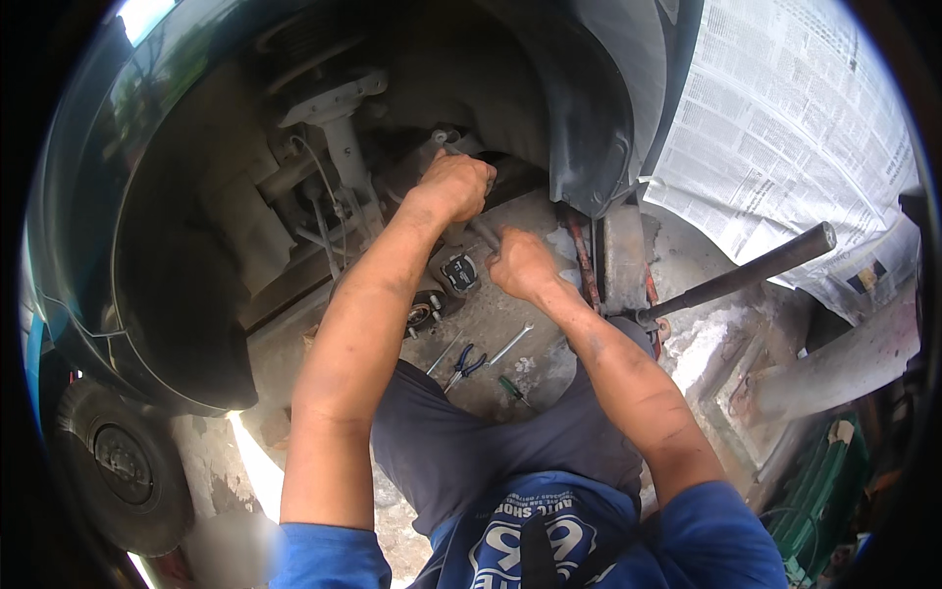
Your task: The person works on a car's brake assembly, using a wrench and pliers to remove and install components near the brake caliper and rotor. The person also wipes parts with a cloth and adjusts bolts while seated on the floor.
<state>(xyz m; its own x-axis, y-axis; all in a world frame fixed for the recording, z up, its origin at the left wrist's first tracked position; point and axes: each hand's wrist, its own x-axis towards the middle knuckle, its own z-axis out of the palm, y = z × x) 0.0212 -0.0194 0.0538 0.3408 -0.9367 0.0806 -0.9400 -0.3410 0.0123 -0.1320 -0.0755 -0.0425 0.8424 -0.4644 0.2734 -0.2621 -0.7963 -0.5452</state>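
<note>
My left hand is closed in a fist inside the wheel well, right below a metal joint with a bolt. What its fingers wrap round is mostly hidden. My right hand grips the lower end of a grey metal bar, which slants up toward my left hand. Under my hands are a square black part with a pale marking and a round hub-like part. A strut stands to the left of my left hand.
On the floor lie blue-handled pliers, a wrench and a green screwdriver. A jack's long dark handle juts out at right. Newspaper covers the car panel. A wheel stands lower left, a green case lower right.
</note>
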